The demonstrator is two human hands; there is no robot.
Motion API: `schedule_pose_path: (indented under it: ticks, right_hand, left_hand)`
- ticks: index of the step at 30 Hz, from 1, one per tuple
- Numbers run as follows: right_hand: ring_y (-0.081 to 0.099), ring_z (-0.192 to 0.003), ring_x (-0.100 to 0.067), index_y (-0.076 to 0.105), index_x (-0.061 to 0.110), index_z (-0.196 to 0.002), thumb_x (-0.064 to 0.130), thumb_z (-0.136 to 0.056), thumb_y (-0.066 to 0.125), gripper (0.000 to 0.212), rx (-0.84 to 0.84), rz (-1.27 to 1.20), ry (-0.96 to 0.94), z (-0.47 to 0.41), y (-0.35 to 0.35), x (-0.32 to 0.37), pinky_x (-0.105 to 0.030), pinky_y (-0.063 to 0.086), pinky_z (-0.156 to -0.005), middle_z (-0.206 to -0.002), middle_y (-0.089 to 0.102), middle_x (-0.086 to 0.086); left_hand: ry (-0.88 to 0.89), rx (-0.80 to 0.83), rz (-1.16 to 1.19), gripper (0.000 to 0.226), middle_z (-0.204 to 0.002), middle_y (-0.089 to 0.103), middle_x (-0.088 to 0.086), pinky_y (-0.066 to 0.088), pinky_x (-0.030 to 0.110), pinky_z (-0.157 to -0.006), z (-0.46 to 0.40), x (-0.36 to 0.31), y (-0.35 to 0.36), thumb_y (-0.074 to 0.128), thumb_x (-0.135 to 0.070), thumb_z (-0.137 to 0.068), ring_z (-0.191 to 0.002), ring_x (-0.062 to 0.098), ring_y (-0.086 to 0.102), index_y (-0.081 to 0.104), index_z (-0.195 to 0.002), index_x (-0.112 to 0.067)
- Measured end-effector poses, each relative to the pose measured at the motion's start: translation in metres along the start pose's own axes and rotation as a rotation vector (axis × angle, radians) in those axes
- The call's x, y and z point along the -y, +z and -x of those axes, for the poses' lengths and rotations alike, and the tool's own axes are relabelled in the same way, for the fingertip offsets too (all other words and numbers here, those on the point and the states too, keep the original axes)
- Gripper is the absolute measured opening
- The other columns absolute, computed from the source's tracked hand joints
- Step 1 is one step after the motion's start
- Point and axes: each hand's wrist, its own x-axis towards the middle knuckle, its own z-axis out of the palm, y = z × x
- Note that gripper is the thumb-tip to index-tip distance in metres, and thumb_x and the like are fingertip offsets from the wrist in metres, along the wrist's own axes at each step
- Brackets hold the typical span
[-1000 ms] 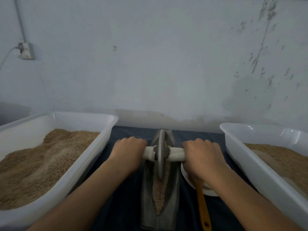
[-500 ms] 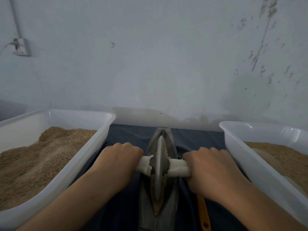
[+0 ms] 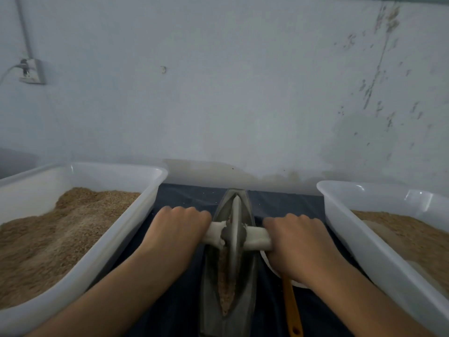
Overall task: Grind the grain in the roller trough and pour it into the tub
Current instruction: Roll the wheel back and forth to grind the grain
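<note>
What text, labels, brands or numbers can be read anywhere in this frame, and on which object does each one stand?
None: no readable text appears anywhere in this frame.
White plastic tub of grain on the left: plain walls, no label.
White plastic tub on the right: plain, only glare.
Grey metal roller trough: no marking visible.
White wall socket: too blurred to show any marking.
Orange handle: no print visible.

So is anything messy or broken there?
A little. The white wrap on the roller handle looks torn and ragged next to the wheel. A few pale specks lie on the dark cloth behind the trough. The wall is stained and flaking on the right.
</note>
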Motion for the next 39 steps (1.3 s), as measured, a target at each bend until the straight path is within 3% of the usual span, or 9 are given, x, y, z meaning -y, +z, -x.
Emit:
schedule_pose_path:
  ticks: [5,14,18,20,24,27,30,34,39]
  right_hand:
    - [0.041,-0.073,-0.011,0.057,0.038,-0.105,0.050,-0.082,0.057,0.026,0.042,0.032,-0.024,0.030,-0.013,0.004,-0.032,0.028,-0.063,-0.076,0.039,0.011]
    - [0.045,-0.073,-0.020,0.060,0.030,-0.103,0.030,-0.084,0.062,0.019,0.003,0.044,0.100,-0.036,0.004,0.001,-0.035,0.032,-0.063,-0.077,0.043,0.007]
    - [0.055,-0.080,-0.020,0.059,0.030,-0.105,0.031,-0.085,0.063,0.021,0.007,0.028,0.059,-0.030,0.003,0.002,-0.035,0.039,-0.066,-0.083,0.050,0.007]
    - [0.055,-0.079,-0.018,0.056,0.033,-0.104,0.035,-0.088,0.061,0.017,-0.024,0.013,0.015,-0.011,0.000,0.004,-0.035,0.041,-0.067,-0.083,0.052,0.009]
    - [0.032,-0.060,-0.011,0.041,0.035,-0.091,0.045,-0.084,0.060,0.022,-0.040,0.046,-0.046,0.024,-0.014,0.008,-0.029,0.018,-0.052,-0.069,0.035,0.010]
    - [0.026,-0.058,-0.010,0.039,0.038,-0.090,0.048,-0.082,0.060,0.025,-0.027,0.058,-0.036,0.026,-0.018,0.010,-0.029,0.013,-0.051,-0.069,0.031,0.010]
    - [0.034,-0.064,-0.015,0.044,0.035,-0.089,0.040,-0.085,0.062,0.019,-0.015,0.037,0.023,0.004,-0.010,0.009,-0.031,0.018,-0.053,-0.070,0.035,0.011]
    - [0.041,-0.070,-0.018,0.057,0.033,-0.098,0.034,-0.083,0.063,0.016,-0.003,-0.001,0.110,-0.033,0.006,0.003,-0.035,0.031,-0.063,-0.075,0.043,0.009]
    - [0.056,-0.078,-0.019,0.055,0.033,-0.101,0.032,-0.086,0.063,0.017,-0.007,-0.015,0.103,-0.028,0.014,0.000,-0.036,0.045,-0.067,-0.087,0.060,0.007]
  left_hand:
    - [0.040,-0.016,-0.057,0.044,-0.101,0.059,-0.008,0.032,0.032,-0.075,0.018,0.001,-0.002,0.072,-0.023,-0.085,-0.100,0.016,0.063,0.030,-0.093,-0.034]
    - [-0.125,0.053,0.052,0.020,-0.112,0.065,0.003,0.039,0.035,-0.081,-0.043,-0.001,0.015,0.062,-0.016,-0.095,-0.105,0.025,0.064,0.054,-0.113,-0.021]
    - [-0.084,0.064,0.098,0.025,-0.115,0.065,0.000,0.048,0.036,-0.090,-0.034,0.001,0.015,0.065,-0.020,-0.095,-0.106,0.022,0.064,0.056,-0.117,-0.023]
    - [-0.044,0.062,0.132,0.024,-0.113,0.064,-0.003,0.046,0.031,-0.087,-0.016,0.003,0.011,0.066,-0.024,-0.095,-0.105,0.018,0.063,0.054,-0.116,-0.026]
    - [-0.002,-0.025,0.129,0.023,-0.106,0.062,-0.010,0.040,0.024,-0.078,0.021,0.005,0.005,0.066,-0.028,-0.094,-0.100,0.012,0.062,0.046,-0.102,-0.034]
    - [0.001,-0.018,0.154,0.029,-0.105,0.061,-0.011,0.045,0.026,-0.079,0.024,0.006,0.005,0.067,-0.030,-0.093,-0.098,0.010,0.061,0.040,-0.100,-0.036]
    - [-0.037,-0.003,0.168,0.033,-0.106,0.061,-0.008,0.044,0.028,-0.074,0.007,0.004,0.011,0.068,-0.028,-0.093,-0.091,0.013,0.059,0.037,-0.100,-0.033]
    - [-0.104,-0.057,0.069,0.030,-0.107,0.065,-0.003,0.045,0.034,-0.081,-0.033,0.000,0.020,0.068,-0.022,-0.091,-0.098,0.022,0.066,0.043,-0.107,-0.025]
    - [-0.081,-0.066,0.080,0.028,-0.103,0.066,-0.004,0.042,0.034,-0.080,-0.037,-0.004,0.021,0.069,-0.024,-0.091,-0.095,0.021,0.065,0.045,-0.107,-0.026]
